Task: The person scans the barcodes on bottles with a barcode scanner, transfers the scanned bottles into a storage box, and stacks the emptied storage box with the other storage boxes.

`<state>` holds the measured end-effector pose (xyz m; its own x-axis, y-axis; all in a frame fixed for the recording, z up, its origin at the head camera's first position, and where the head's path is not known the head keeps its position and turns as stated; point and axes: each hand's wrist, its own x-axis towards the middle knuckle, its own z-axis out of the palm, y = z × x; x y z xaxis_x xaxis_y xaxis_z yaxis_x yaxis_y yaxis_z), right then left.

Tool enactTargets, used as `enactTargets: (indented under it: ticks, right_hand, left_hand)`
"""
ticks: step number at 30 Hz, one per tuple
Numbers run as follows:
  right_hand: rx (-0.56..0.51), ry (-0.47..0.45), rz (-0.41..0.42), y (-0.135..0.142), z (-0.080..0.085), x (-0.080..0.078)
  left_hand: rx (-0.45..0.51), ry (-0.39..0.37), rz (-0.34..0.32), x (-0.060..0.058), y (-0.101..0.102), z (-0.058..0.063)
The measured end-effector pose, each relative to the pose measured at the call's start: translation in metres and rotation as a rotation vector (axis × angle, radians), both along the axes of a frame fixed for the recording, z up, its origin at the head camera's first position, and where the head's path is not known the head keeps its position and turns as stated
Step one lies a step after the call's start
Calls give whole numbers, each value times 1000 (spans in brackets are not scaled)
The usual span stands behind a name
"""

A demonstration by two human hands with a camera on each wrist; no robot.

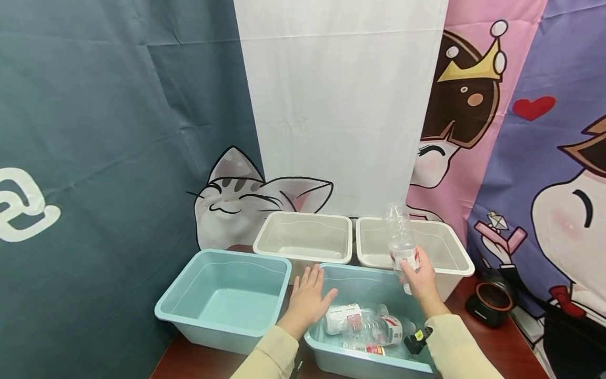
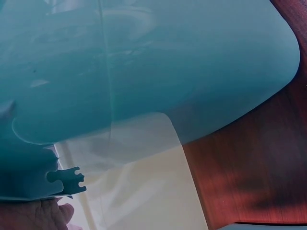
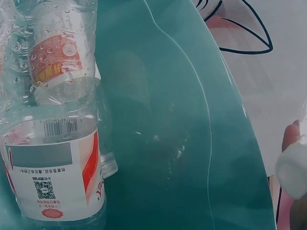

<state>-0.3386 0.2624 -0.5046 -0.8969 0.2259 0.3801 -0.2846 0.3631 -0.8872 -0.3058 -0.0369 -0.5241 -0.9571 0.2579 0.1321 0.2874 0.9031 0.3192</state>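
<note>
My right hand (image 1: 423,276) grips a clear plastic bottle (image 1: 400,231) around its labelled part, with the bottle's base up and its white cap (image 3: 291,167) end down. The bottle is raised over the far edge of the right blue bin (image 1: 369,364), overlapping the right beige bin (image 1: 454,247) in the head view. Several clear bottles with red and white labels, such as this bottle (image 3: 55,179), lie in that blue bin. At the bin's left rim, my left hand (image 1: 306,301) rests with fingers straight and spread, holding nothing.
A second blue bin (image 1: 222,329) stands at the left, bare inside. Behind are the right beige bin and a left beige bin (image 1: 303,259). A round black device (image 1: 492,300) sits on the reddish-brown table (image 1: 497,342) at the right. Printed curtains hang behind.
</note>
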Motion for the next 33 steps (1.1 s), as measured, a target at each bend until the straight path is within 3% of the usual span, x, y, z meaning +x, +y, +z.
enactTargets:
  ticks: [8, 15, 19, 26, 33]
  right_hand:
    - [-66, -109, -9, 0, 0, -5]
    - [-126, -87, -12, -1, -1, -6]
    - [-83, -56, -61, -1, -1, -4]
    - [103, -43, -152, 1, -2, -1]
    - [123, -32, -150, 3, -2, 1]
  left_hand:
    - [5, 6, -7, -2, -1, 0]
    - [-8, 0, -10, -3, -1, 5]
    - [-2, -12, -8, -2, -1, 2]
    - [7, -22, -5, 0, -1, -2]
    - [11, -16, -6, 0, -1, 0]
